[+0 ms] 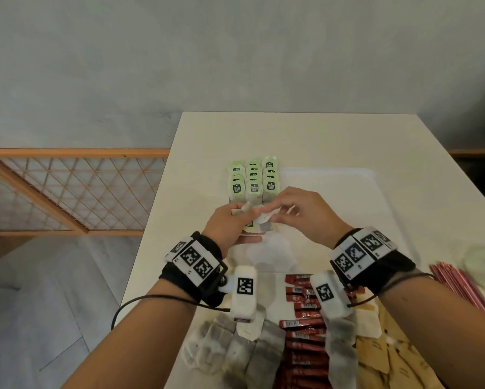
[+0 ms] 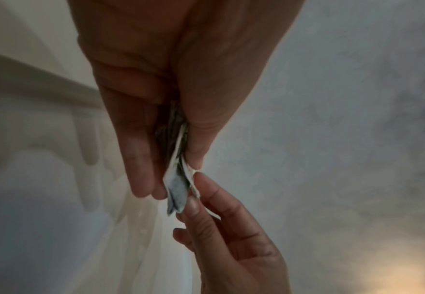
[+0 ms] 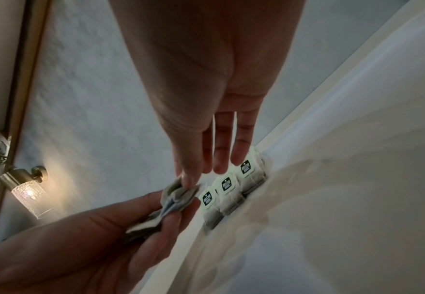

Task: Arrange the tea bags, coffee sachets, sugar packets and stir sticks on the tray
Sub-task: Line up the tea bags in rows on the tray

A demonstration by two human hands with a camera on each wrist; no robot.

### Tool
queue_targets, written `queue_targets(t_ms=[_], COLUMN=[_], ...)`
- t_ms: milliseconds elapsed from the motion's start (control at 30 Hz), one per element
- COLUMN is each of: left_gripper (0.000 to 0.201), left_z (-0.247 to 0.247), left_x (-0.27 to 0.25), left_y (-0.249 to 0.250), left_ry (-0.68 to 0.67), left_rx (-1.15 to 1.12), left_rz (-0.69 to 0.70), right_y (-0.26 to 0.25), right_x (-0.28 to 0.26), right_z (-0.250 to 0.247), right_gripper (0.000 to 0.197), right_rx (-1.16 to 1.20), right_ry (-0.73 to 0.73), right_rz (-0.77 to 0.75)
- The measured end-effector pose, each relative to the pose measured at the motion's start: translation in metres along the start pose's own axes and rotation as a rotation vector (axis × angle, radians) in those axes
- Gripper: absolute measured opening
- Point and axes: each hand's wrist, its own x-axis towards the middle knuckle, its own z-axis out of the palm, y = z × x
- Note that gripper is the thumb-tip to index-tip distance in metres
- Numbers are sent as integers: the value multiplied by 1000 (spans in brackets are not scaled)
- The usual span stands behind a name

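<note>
The left hand (image 1: 230,223) has its fingers and thumb curled round a small stack of tea bags (image 1: 254,220), held above the near left part of the white tray (image 1: 370,178). The right hand (image 1: 300,211) pinches the top bag of that stack between thumb and forefinger, its other fingers straight. Three rows of green-tagged tea bags (image 1: 254,178) lie along the tray's far left edge, while loose tea bags (image 1: 230,349), red coffee sachets (image 1: 306,332) and pink stir sticks (image 1: 465,287) lie on the table (image 1: 157,248) nearer the person
</note>
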Motion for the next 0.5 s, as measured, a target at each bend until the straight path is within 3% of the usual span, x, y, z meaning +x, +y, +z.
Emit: queue_targets(t_ms=[200,333,500], left_gripper=[34,21,25], left_z=[7,4,-6], left_x=[-7,-6,2], left_y=[1,-1,-7], left_ry=[-47,-63,7], left_rx=[4,-51,9], left_rz=[-43,-59,-24], right_y=[-4,-3,13], right_x=[-9,-10,2], right_z=[-8,-11,-9], right_gripper=[8,5,5], right_rx=[-36,17,3], right_ry=[65,129,73], right_rz=[-3,110,237])
